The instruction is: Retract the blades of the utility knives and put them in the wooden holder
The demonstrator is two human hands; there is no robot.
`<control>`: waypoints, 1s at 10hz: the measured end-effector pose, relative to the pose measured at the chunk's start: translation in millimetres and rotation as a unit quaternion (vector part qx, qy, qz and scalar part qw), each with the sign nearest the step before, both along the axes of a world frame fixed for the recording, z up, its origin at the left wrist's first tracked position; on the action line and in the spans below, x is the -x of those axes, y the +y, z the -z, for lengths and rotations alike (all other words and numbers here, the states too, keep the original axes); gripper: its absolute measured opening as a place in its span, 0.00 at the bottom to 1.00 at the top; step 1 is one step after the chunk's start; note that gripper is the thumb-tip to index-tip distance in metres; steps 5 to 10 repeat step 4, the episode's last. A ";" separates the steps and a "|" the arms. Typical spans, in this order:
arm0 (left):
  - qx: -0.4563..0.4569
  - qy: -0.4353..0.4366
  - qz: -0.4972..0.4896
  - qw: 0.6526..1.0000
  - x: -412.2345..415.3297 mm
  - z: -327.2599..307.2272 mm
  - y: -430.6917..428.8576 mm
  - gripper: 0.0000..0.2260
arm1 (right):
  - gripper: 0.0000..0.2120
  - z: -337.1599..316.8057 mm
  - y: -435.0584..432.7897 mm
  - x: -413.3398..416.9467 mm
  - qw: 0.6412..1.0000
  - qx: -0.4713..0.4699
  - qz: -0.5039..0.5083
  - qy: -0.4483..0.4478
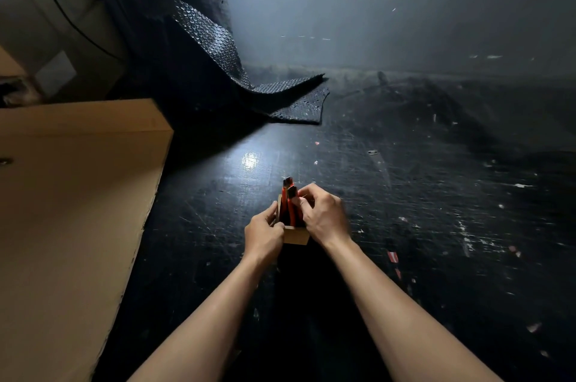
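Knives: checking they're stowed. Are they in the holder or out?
In. Two red knives stand upright inside the wooden holder, ends sticking out above it.

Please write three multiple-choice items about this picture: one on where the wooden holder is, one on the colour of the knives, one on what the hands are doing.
1. The wooden holder stands
A. on the dark table
B. on the cardboard box
C. on the bubble wrap

2. The knives are
A. blue
B. red and black
C. yellow

3. The hands are
A. both at the holder
B. both far from it
C. only one in view

Answers:
1 A: the dark table lies under it.
2 B: red bodies, black ends.
3 A: left hand grips the holder, right hand is at a knife.
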State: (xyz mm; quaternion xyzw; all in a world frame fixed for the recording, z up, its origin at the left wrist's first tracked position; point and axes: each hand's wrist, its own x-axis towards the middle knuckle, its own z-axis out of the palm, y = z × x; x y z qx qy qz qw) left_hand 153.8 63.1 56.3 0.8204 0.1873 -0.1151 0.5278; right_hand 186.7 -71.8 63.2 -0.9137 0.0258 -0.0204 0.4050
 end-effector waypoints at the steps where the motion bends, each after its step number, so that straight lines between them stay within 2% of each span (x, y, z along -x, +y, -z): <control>1: 0.014 -0.001 -0.006 1.000 -0.7 -1.4 0.4 0.28 | 0.04 -3.2 2.8 -4.1 0.997 0.064 -0.026 0.021; 2: 0.020 -0.011 0.001 1.000 1.8 -0.4 1.6 0.26 | 0.05 -7.2 -2.7 -4.1 0.996 0.065 -0.023 0.047; 3: 0.022 -0.013 0.018 1.000 3.2 -2.9 3.9 0.18 | 0.05 -18.4 -8.3 1.5 0.995 0.061 -0.023 0.069; 4: 0.038 -0.029 -0.007 0.999 18.0 -10.4 9.4 0.12 | 0.05 -38.1 -19.9 10.4 0.996 0.048 -0.022 0.071; 10: 0.038 -0.029 -0.007 0.999 18.0 -10.4 9.4 0.12 | 0.05 -38.1 -19.9 10.4 0.996 0.048 -0.022 0.071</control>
